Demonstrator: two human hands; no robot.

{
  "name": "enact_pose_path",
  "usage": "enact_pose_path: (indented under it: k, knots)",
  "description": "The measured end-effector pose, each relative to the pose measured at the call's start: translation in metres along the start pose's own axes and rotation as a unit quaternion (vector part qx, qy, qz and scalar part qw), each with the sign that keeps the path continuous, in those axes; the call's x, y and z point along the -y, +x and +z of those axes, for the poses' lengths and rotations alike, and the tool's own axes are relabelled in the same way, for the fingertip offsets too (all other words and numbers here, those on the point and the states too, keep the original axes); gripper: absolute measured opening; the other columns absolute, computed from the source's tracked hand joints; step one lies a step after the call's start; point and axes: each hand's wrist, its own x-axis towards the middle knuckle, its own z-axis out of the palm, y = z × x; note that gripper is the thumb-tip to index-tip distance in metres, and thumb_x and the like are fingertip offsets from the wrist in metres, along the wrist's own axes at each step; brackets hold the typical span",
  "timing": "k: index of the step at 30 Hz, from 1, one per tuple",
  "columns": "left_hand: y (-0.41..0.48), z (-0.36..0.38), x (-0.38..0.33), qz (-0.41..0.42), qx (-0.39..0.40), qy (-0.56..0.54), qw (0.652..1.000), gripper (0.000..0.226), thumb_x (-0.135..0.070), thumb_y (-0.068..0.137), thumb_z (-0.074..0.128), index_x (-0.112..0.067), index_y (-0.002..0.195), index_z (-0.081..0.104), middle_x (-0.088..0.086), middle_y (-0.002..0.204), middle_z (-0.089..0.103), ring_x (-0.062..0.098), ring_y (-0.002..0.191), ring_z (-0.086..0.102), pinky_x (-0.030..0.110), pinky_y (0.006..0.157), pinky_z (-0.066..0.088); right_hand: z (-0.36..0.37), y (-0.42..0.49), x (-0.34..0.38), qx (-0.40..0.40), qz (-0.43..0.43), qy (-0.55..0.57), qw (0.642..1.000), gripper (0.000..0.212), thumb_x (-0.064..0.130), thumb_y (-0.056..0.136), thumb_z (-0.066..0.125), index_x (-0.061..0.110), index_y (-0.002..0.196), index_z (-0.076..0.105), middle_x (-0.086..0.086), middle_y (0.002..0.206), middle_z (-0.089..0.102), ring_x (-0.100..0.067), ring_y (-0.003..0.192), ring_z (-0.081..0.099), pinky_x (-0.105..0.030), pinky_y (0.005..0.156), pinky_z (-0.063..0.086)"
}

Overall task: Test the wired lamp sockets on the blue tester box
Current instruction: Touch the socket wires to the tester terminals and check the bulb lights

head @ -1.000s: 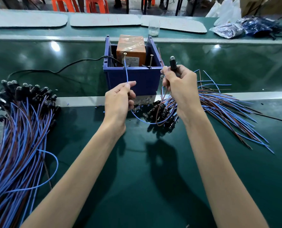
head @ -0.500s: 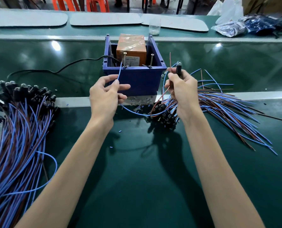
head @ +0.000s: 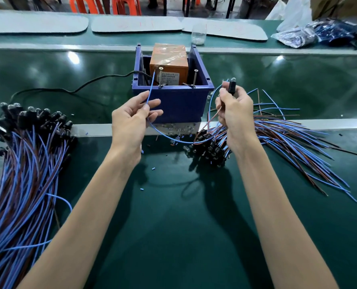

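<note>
A dark green table (head: 173, 226), crossed by a pale metal strip (head: 94, 129). Along its far side lie three flat grey boards (head: 36, 25), a small clear jar (head: 198, 35) beside them and crumpled plastic bags (head: 294, 36) at right. Orange chairs (head: 104, 5) stand behind.

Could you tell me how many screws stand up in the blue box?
2: the left screw beside the wire tip, the right screw near the box's right wall. More may hide inside.
</note>
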Motion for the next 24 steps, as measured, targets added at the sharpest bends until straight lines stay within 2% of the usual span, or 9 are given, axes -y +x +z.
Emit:
enact_pose_path:
  k: [6, 14, 24]
  knots:
    - [-0.002, 0.000, 0.004, -0.014, 0.010, 0.009, 1.000, 0.030, 0.004, 0.097, 0.045, -0.004, 0.122, 0.061, 0.005, 0.094, 0.071, 0.006, 0.068, 0.069, 0.014, 0.068, 0.051, -0.011, 0.007, -0.001, 0.009, 0.011, 0.000, 1.000, 0.019, 0.010, 0.099, 0.046, 0.018, 0.095, 0.063, 0.012, 0.050, 0.041, -0.002, 0.041, 0.027, -0.014, 0.038, 0.022]
    - [0.000, -0.003, 0.001, -0.016, 0.021, 0.023, 0.999, 0.029, 0.004, 0.097, 0.044, -0.011, 0.112, 0.064, 0.002, 0.088, 0.070, 0.003, 0.060, 0.063, 0.012, 0.063, 0.049, -0.008, 0.005, -0.005, 0.066, 0.010, -0.039, 0.997, 0.021, 0.007, 0.098, 0.046, 0.015, 0.100, 0.066, 0.011, 0.051, 0.040, -0.001, 0.040, 0.027, -0.012, 0.038, 0.023]
    - [0.004, -0.009, 0.001, -0.016, 0.042, 0.040, 0.998, 0.033, 0.003, 0.096, 0.045, -0.021, 0.097, 0.067, -0.006, 0.076, 0.073, 0.001, 0.054, 0.056, 0.013, 0.060, 0.046, -0.007, 0.005, -0.010, 0.070, 0.018, -0.071, 0.995, 0.024, 0.006, 0.096, 0.046, 0.016, 0.094, 0.068, 0.016, 0.045, 0.035, -0.003, 0.040, 0.026, -0.013, 0.040, 0.023]
